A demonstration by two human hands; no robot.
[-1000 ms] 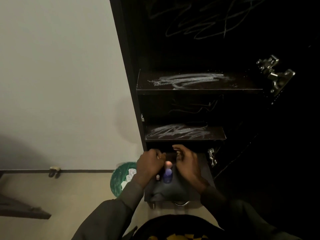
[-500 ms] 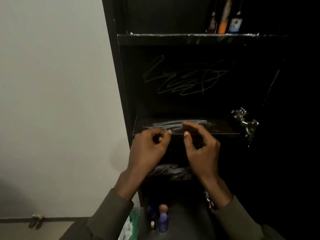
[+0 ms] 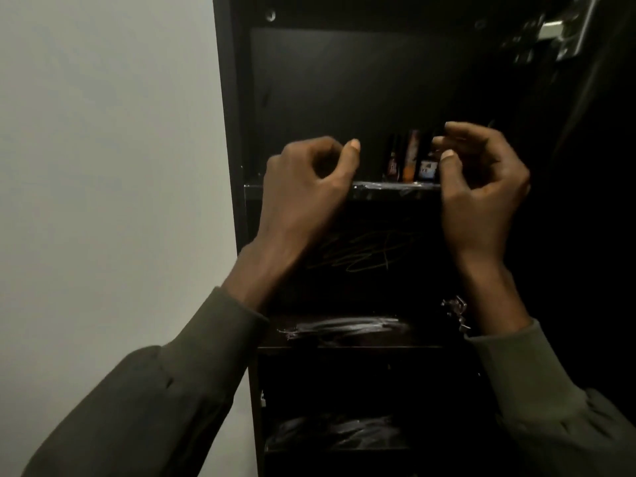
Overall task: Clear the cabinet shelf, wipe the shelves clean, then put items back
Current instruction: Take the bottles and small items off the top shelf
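**Two hands raised at the top shelf**

Three bottles [image 3: 409, 160] stand on the top shelf [image 3: 389, 191] of the dark cabinet [image 3: 230, 132], right of frame centre; their labels are too dim to read, and the rightmost is partly hidden behind the right hand [image 3: 481, 180]. That hand hovers in front of the shelf's right end, fingers curled with thumb near forefinger, gripping nothing that can be seen. The left hand [image 3: 306, 187] sits at centre, loosely curled and likewise holding nothing, covering the shelf's left part. Lower down, a second shelf [image 3: 344, 333] shows pale streaks, and a third [image 3: 337, 438], near the bottom edge, is barely discernible in the dark. Scribbles [image 3: 364, 253] mark the back panel between the upper shelves. A metal hinge [image 3: 456, 311] glints by the right wrist; another [image 3: 564, 32] is blurred at upper right. A pale wall [image 3: 103, 166] fills the left.
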